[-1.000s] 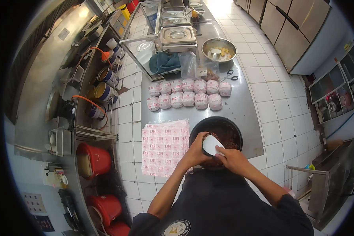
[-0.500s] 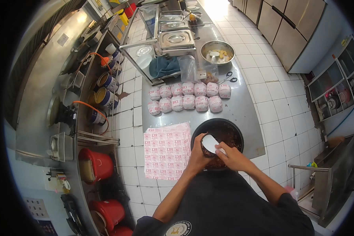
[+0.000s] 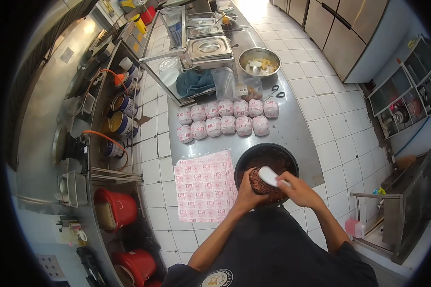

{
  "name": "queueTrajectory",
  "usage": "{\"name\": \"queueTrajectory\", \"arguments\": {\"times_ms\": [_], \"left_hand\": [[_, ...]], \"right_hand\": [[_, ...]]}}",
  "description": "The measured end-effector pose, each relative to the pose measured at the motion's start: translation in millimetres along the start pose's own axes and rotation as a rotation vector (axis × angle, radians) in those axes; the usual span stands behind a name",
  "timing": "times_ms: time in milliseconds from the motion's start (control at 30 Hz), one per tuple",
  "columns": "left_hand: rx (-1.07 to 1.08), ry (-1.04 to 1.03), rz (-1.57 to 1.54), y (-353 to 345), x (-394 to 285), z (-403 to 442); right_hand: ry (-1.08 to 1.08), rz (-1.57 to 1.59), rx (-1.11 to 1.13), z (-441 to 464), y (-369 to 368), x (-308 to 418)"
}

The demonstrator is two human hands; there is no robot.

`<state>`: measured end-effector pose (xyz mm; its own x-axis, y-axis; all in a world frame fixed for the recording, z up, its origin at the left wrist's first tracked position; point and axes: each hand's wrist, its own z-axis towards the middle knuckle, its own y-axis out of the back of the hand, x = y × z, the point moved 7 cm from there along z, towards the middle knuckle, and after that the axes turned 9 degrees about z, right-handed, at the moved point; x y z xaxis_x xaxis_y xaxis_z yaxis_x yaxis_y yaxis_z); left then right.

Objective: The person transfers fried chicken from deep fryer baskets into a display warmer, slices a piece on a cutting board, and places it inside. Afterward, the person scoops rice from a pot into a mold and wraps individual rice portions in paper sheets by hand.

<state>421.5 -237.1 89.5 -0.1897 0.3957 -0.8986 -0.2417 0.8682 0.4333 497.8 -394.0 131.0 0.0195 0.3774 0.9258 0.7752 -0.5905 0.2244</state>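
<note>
My left hand (image 3: pixel 245 196) grips a small dark cup packed with reddish-brown rice (image 3: pixel 257 182), tilted over the black pot (image 3: pixel 296 162). In my right hand (image 3: pixel 296 189) is a white rice paddle (image 3: pixel 267 175), its blade at the upper right edge of the cup's rice. More of the dark rice lies in the pot below both hands. Left of the pot is a stack of printed wrapping paper (image 3: pixel 202 186). Beyond it, two rows of round paper-wrapped rice packs (image 3: pixel 228 125) stand on the steel table (image 3: pixel 292 138).
Scissors (image 3: pixel 275 92), clear plastic bags (image 3: pixel 225 82) and a steel bowl of food (image 3: pixel 277 64) stand farther back. A framed glass case (image 3: pixel 155 71) and lidded steel trays (image 3: pixel 209 46) are behind them. Red buckets (image 3: pixel 119 208) stand under the left counter.
The paddle has drawn back to the right from over the cup, so the packed rice surface now shows. My right hand has moved slightly right. The whole view has shifted a little.
</note>
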Motion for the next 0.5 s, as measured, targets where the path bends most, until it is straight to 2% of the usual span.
{"name": "queueTrajectory", "arguments": {"times_ms": [33, 133, 167, 267, 467, 500], "left_hand": [[0.018, 0.017, -0.019, -2, 1, -1], [0.098, -0.192, -0.017, -6, -14, 4], [0.072, -0.266, 0.054, 2, -12, 3], [0.151, -0.16, -0.048, 17, 3, -6], [0.205, -0.153, -0.141, 31, 23, -26], [0.173, -0.205, -0.124, 38, 23, -27]], "right_hand": [[0.007, 0.063, -0.113, -5, 4, 15], [0.037, -0.254, -0.144, -17, -41, 29], [0.057, -0.265, -0.168, -16, -45, 31], [0.096, -0.331, -0.154, -17, -60, 28], [-0.041, -0.228, -0.122, -24, -80, 37], [-0.014, -0.237, -0.193, -24, -84, 42]]}}
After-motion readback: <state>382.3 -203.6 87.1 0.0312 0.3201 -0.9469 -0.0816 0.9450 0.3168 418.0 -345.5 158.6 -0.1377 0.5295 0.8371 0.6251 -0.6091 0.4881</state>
